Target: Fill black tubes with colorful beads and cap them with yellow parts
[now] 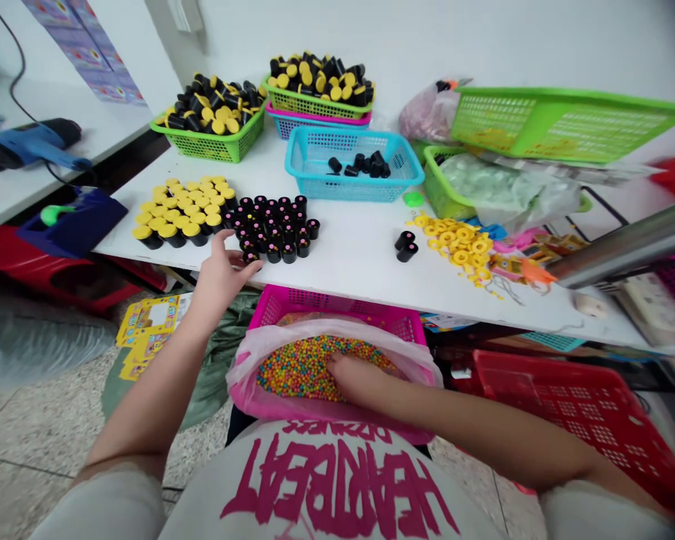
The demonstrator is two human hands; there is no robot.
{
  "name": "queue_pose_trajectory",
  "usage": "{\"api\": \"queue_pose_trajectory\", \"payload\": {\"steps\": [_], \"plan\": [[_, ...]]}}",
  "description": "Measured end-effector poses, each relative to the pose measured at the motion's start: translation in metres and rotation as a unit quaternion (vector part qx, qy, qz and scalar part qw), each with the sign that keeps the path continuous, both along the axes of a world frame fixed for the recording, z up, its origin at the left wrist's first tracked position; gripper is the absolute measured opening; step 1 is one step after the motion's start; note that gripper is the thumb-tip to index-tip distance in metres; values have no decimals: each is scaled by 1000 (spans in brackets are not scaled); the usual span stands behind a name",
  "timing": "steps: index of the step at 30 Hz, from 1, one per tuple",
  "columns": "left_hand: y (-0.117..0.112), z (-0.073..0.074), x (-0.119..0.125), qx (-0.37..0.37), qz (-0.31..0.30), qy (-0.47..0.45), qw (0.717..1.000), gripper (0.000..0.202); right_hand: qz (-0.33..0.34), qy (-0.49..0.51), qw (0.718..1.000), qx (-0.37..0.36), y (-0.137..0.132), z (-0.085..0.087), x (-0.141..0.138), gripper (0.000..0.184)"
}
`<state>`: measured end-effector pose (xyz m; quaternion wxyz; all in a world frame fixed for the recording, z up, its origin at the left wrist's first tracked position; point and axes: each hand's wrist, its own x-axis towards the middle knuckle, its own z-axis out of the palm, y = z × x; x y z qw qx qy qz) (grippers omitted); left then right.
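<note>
My left hand (222,270) reaches to the white table's front edge (337,277), its spread fingertips at a block of upright black tubes with pink-dotted tops (273,229). Its nearest tube stands right under my fingers. Beside that block stand many yellow-capped black tubes (177,217). My right hand (357,379) is pressed into multicoloured beads (307,367), its fingers buried. The beads fill a pink plastic bag (247,382) lining a magenta basket (337,304) on my lap. Two loose black tubes (406,246) lie further right, near a heap of yellow rings (455,247).
Green baskets (211,142) of capped tubes and a blue basket (352,165) of black tubes stand along the back. A large green basket (568,124) tilts at right. A red basket (574,405) sits low right, and a blue heat gun (31,142) lies on the left table.
</note>
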<state>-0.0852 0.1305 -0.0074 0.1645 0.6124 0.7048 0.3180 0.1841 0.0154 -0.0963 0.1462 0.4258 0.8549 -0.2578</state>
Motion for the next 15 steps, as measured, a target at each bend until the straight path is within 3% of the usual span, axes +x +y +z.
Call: {"api": "queue_pose_trajectory", "payload": {"steps": [5,8,10,13,15], "plan": [[5,-1,-6,-32,-30,2,999,86,42,52,998,4,4,-4,-28,25],[-5,15,-12,-40,-6,70,997,83,60,62,996,-3,7,-4,-36,25],[-11,31,-7,9,13,122,992,72,69,72,995,-6,8,-6,-38,26],[-8,47,28,105,-39,105,988,49,85,91,992,-10,10,-9,-38,24],[2,42,72,109,-173,52,978,31,96,103,990,-13,11,-13,-38,22]]}}
